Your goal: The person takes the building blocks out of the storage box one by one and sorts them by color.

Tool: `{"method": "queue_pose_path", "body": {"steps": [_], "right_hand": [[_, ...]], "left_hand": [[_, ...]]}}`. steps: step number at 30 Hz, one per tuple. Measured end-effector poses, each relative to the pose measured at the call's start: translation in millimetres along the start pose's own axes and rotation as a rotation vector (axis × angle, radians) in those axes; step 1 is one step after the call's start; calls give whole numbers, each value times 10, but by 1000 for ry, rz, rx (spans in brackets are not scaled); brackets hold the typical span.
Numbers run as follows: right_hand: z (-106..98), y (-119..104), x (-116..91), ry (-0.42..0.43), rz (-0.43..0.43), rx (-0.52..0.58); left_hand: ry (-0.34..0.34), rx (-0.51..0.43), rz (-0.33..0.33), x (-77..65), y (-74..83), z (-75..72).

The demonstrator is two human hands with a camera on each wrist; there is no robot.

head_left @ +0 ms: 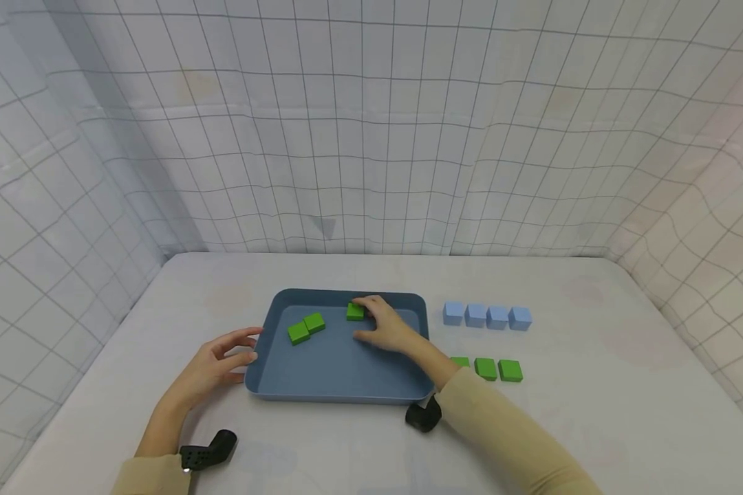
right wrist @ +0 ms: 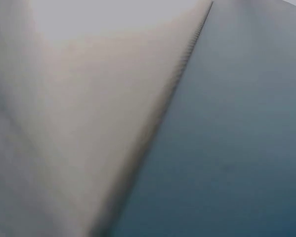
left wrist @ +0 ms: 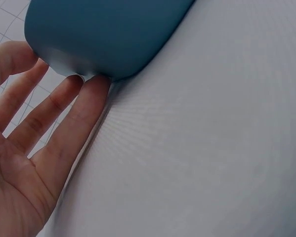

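Note:
A blue-grey tray (head_left: 340, 375) lies on the white table. My left hand (head_left: 213, 361) is at its left side; in the left wrist view the fingertips touch the tray's outer wall (left wrist: 103, 34) with fingers fairly straight. Reaching over the tray from the right, my right hand (head_left: 384, 328) has its fingertips at a green block (head_left: 355, 313) near the back wall, while the thumb stays apart from it. Two more green blocks, one in front (head_left: 298, 333) and one behind (head_left: 314, 322), lie in the tray's left part. The right wrist view shows no hand.
Right of the tray stands a row of several light-blue cubes (head_left: 475, 315). Nearer me is a row of green blocks (head_left: 486, 369), the leftmost partly hidden by my right forearm. A white gridded curtain (head_left: 371, 137) encloses the back and sides.

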State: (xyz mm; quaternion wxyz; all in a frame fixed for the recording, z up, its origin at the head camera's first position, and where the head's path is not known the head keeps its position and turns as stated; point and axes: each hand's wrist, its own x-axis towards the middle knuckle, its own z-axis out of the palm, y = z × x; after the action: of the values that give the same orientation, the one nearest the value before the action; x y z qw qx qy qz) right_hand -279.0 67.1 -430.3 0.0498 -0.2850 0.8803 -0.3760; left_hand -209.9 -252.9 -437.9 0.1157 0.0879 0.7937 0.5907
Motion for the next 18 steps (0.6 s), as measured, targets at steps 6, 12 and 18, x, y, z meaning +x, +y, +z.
{"method": "queue_pose_path", "body": {"steps": [6, 12, 18], "right_hand": [[8, 10, 3, 6, 16, -2], [0, 6, -13, 1, 2, -6], [4, 20, -28, -13, 30, -15]], "left_hand": [[3, 6, 0, 2, -3, 0], [5, 12, -2, -3, 0, 2], [2, 10, 5, 4, -14, -1]]}}
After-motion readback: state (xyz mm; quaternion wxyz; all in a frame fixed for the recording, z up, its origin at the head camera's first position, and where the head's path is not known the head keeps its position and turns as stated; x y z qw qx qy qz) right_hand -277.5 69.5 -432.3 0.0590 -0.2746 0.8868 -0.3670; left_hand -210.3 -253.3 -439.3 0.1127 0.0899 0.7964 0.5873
